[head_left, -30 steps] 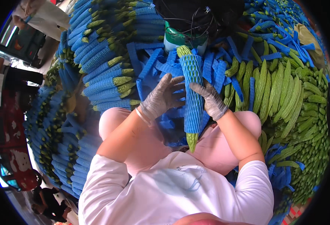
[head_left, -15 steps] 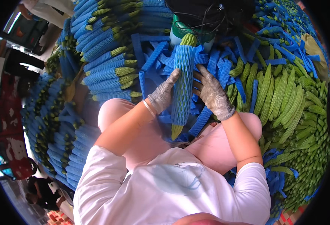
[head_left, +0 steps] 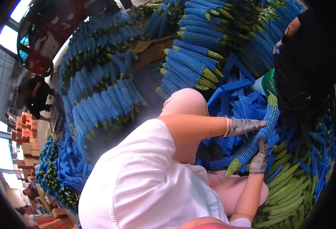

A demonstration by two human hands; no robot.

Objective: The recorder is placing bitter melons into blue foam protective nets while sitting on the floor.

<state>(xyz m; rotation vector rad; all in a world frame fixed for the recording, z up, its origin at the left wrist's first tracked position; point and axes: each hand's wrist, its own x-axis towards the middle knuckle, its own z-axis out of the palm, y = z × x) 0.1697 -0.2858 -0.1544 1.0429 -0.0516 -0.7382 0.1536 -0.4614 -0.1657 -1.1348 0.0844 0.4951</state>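
Note:
A green bitter gourd (head_left: pixel 272 100) in a blue foam net sleeve (head_left: pixel 266 124) slants between my two gloved hands, both its ends poking out of the net. My left hand (head_left: pixel 246 126), in a grey glove, presses against its left side with the fingers stretched together. Against the lower right side is my right hand (head_left: pixel 259 158), its thumb up along the sleeve and its other fingers partly hidden. Loose blue foam sleeves (head_left: pixel 236 107) lie heaped beneath and beyond the gourd. Bare bitter gourds (head_left: pixel 286 191) are piled at the right, close to my right forearm.
Sleeved gourds (head_left: pixel 192 63) are stacked in rows ahead, with more rows (head_left: pixel 103 108) to the left. A green and white bucket (head_left: pixel 267 82) stands by a person in black (head_left: pixel 305 61). Cardboard boxes (head_left: pixel 28 141) and a red vehicle (head_left: pixel 42 42) are at the far left.
My view has swung left, so the scene sits further right. The sleeved gourd has gone from nearly upright in the picture to slanted, and my right hand has moved lower along it.

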